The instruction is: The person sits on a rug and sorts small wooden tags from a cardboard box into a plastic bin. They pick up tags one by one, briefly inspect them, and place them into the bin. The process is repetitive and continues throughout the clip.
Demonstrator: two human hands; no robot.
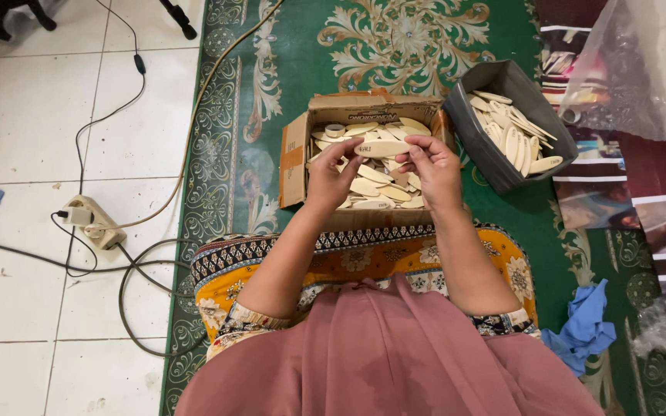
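Note:
My left hand (330, 174) and my right hand (432, 168) together hold one pale oval wooden piece (381, 148) flat between the fingertips, just above an open brown cardboard box (294, 158). The box lies on the green patterned carpet in front of my lap and holds several more of the same oval pieces (371, 189), plus a small roll of tape (334, 130) near its back left corner.
A dark grey box (478, 146) with several oval pieces stands to the right of the cardboard box. A clear plastic bag (618, 69) lies at far right, blue cloths (586, 327) at lower right. A power strip (95, 222) and cables cross the white tiles at left.

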